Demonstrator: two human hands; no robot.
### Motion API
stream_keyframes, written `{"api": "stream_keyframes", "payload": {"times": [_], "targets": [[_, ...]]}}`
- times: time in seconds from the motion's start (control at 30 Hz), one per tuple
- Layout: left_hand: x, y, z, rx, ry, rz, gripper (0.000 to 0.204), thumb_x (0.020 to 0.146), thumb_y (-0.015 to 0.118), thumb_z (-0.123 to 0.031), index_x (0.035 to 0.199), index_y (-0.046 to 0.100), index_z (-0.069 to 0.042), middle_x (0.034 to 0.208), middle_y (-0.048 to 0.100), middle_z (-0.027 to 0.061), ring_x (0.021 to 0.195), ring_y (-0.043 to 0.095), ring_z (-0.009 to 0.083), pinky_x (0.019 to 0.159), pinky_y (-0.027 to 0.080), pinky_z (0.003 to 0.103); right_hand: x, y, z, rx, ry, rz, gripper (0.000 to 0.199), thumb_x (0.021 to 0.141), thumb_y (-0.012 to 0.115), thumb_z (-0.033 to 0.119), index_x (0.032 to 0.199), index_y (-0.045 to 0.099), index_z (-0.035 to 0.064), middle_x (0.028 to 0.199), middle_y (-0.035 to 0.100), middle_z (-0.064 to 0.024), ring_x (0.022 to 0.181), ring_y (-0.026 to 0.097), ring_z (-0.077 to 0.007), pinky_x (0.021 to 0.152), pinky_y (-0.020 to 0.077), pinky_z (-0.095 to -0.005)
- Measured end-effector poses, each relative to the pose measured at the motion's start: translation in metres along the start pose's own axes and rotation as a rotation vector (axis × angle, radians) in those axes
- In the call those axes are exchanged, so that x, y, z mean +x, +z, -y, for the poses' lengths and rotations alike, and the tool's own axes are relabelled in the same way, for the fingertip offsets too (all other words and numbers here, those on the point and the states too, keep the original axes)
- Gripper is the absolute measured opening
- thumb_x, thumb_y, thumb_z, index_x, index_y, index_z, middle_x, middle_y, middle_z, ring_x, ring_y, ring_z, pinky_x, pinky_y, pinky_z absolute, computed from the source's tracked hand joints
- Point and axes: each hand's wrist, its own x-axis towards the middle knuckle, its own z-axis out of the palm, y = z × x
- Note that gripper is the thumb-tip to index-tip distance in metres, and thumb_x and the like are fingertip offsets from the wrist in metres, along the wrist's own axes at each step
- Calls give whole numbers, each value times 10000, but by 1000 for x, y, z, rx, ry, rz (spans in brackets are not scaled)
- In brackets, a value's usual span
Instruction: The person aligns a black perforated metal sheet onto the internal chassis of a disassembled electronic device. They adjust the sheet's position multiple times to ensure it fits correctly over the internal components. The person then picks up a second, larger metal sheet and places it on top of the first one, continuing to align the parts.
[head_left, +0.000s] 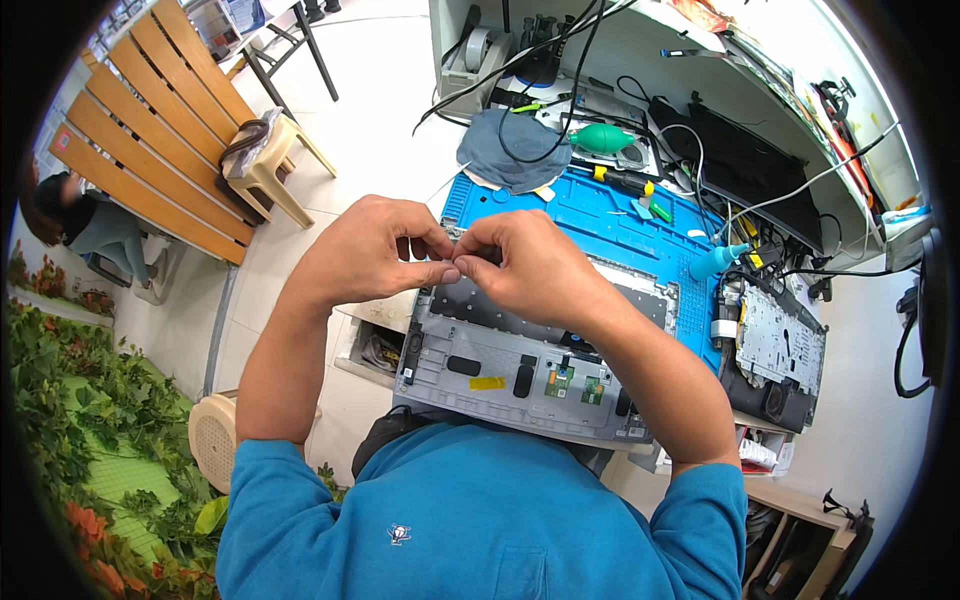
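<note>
My left hand (375, 250) and my right hand (530, 265) meet fingertip to fingertip above the far left corner of a grey laptop case (455, 335). Thumb and fingers are pinched together on both; whatever they hold is too small to make out. The case lies with its inner side up, showing a dark keyboard back (490, 310), a strip of yellow tape (487, 383) and small green circuit boards (560, 382). My right forearm hides part of its right side. Under its far edge lies a blue work mat (600, 225).
Beyond the mat's far edge are a grey cloth (515, 150), a green air blower (603, 138) and a yellow-black screwdriver (622, 181). A light-blue bottle (715, 262) stands at the right, beside bare laptop parts (782, 335). Cables hang over the bench. A person (90, 225) sits behind a wooden slatted bench (150, 130).
</note>
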Motion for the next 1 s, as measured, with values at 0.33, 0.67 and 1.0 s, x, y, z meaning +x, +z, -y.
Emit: {"api": "stream_keyframes", "payload": {"times": [0.33, 0.67, 1.0], "targets": [[-4, -5, -4, 37, -61, 66, 119, 922, 887, -126, 944, 842, -18, 866, 798, 77, 773, 725, 177, 694, 567, 322, -2, 10, -10, 28, 47, -92, 245, 995, 790, 130, 1166, 837, -39, 994, 843, -207, 874, 815, -286, 814, 628, -393], [-11, -1, 50, -326, -303, 42, 205, 1004, 849, -191, 1000, 822, 12, 867, 750, 4, 828, 636, 85, 756, 515, 277, -43, 27, -33, -421, -266, -166, 218, 924, 710, 50, 1126, 739, -27, 1099, 702, -191, 1108, 677, -386, 967, 561, -484], [14, 0, 63, -283, -365, 122, 246, 1011, 820, -233, 1022, 813, 13, 853, 741, 3, 803, 610, 92, 748, 511, 303, -65, 60, -36, -603, -316, -28, 390, 863, 684, 47, 1215, 665, -121, 1282, 622, -256, 1267, 596, -409, 1211, 448, -515]]}}
